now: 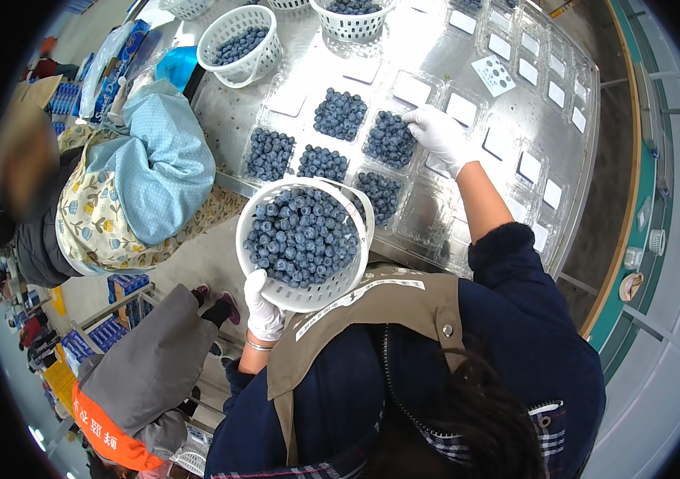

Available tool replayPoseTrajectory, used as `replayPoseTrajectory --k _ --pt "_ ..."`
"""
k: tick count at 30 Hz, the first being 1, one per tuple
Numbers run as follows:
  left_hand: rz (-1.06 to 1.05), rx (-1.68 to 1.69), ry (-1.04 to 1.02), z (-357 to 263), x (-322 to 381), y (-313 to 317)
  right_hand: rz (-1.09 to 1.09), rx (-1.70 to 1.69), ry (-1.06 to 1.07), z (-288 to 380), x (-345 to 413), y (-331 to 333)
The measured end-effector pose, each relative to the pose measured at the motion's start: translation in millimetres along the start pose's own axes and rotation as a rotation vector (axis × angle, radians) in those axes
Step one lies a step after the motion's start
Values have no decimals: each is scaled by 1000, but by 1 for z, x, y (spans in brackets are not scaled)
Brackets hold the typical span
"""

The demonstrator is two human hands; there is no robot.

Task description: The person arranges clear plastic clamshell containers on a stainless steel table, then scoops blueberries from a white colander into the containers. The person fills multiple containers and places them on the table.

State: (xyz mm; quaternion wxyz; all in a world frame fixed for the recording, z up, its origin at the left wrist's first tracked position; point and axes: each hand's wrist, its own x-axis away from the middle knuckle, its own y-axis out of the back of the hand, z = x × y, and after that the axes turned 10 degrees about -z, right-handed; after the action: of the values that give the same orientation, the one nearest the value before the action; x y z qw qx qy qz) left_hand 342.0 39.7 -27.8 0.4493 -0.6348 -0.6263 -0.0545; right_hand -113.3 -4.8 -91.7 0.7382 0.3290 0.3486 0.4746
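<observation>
My left hand (pixel 263 308), in a white glove, grips the rim of a white plastic basket (pixel 245 233) heaped with blueberries (pixel 301 236), held at the table's near edge. My right hand (pixel 439 136), also gloved, reaches over the table; its fingertips are at the right edge of a clear plastic clamshell filled with blueberries (pixel 391 139). Whether a berry is between those fingers cannot be told. More filled clamshells stand to the left, with blueberries (pixel 340 114) in one of them. A clamshell (pixel 421 212) without berries lies below my right hand.
Clear clamshells with white pads (pixel 461 109) cover the right of the metal table (pixel 576 149). A card with printed circles (pixel 493 76) lies among them. Baskets of blueberries (pixel 241 45) stand at the far side. A co-worker in blue sleeves (pixel 160 161) is at the left; another person (pixel 148 359) is below.
</observation>
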Motion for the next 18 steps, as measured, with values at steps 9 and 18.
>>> replayPoseTrajectory --k 9,18 --pt "-28 -75 -23 -7 2 -1 95 169 39 8 -16 -3" --pt "-15 -20 -39 -4 3 0 -6 -1377 -536 -15 24 8"
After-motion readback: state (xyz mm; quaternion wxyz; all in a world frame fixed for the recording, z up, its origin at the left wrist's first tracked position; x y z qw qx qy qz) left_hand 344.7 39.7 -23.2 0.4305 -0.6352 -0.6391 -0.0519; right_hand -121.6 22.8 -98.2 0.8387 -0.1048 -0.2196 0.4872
